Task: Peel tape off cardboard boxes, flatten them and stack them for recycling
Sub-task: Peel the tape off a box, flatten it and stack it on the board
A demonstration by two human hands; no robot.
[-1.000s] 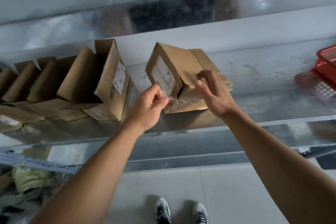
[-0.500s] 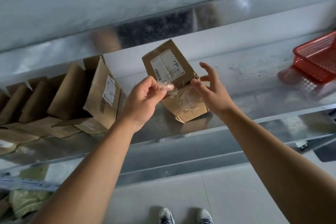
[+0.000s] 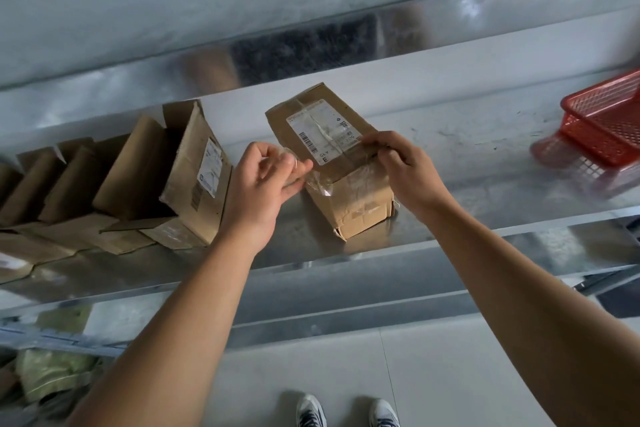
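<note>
A sealed brown cardboard box (image 3: 349,198) with a white shipping label lies label-up on the steel table (image 3: 467,163). Clear tape (image 3: 317,182) hangs in a loose strip off its left edge. My left hand (image 3: 263,184) pinches the free end of that tape, just left of the box. My right hand (image 3: 401,170) sits on the box's right edge, its fingertips curled and pinching at the tape across the seam there.
Several opened and partly flattened boxes (image 3: 166,177) lie in a row on the left of the table. A red plastic basket (image 3: 609,114) stands at the far right. Below are the table's lower rail, the tiled floor and my shoes (image 3: 346,412).
The box has been turned and laid flat with its label up. My right hand moved from an open hold on the side to pinching at the right edge; my left hand keeps the tape.
</note>
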